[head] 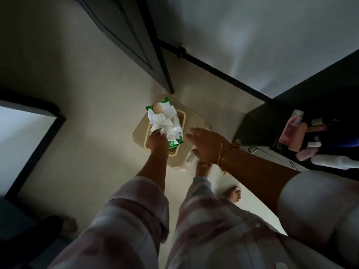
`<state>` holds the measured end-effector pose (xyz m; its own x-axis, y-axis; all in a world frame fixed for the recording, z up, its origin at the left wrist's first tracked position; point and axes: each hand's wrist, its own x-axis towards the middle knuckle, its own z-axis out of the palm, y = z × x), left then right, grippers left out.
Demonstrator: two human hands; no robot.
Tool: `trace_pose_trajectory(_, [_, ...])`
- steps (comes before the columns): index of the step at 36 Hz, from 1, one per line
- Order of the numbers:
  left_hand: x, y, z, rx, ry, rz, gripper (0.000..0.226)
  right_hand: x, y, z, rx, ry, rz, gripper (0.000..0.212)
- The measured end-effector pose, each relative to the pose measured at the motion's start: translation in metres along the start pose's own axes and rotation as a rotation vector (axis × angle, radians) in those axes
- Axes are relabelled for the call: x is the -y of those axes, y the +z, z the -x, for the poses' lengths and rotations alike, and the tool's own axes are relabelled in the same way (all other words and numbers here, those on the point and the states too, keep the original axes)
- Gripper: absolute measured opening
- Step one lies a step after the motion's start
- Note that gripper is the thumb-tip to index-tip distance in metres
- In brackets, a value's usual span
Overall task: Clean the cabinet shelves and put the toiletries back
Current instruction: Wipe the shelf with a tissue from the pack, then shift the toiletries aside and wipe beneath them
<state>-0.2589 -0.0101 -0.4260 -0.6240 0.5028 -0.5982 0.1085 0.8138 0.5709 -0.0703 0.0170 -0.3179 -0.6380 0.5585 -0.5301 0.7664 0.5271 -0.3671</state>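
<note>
The plaid sleeve of the left arm fills the lower frame. Its fingers pinch a crumpled white wipe inside the beige bin, probably to drop it there as spent cleaning waste. The left hand reaches in over the bin's near rim. Under the wipe lies one green-and-white pack, also in the bin. The right hand hangs flat with its fingers spread over the bin's raised lid, perhaps keeping it open; whether it touches is unclear. The toiletries wait on a dark counter well to the right of the bin, not yet put back. I count roughly six, though it is dim. There are two hands and one bin.
</note>
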Motion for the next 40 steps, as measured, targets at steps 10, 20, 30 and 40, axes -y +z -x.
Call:
trace_pose_trajectory(10, [0.000, -0.006, 0.013, -0.008, 0.007, -0.022, 0.053, 0.001, 0.008, -0.006, -0.018, 0.062, 0.008, 0.067])
trace_pose_trajectory(20, [-0.005, -0.014, 0.038, 0.065, 0.324, -0.346, 0.059, -0.010, 0.005, 0.017, -0.066, 0.183, -0.049, 0.067])
trace_pose_trajectory(30, [-0.029, -0.003, 0.077, 0.090, 0.583, -0.547, 0.061, -0.039, 0.002, 0.066, -0.157, 0.285, -0.099, 0.069])
trace_pose_trajectory(40, [-0.065, 0.080, 0.179, 0.362, 1.055, -0.589, 0.049, -0.070, 0.015, 0.156, -0.420, 0.503, -0.279, 0.062])
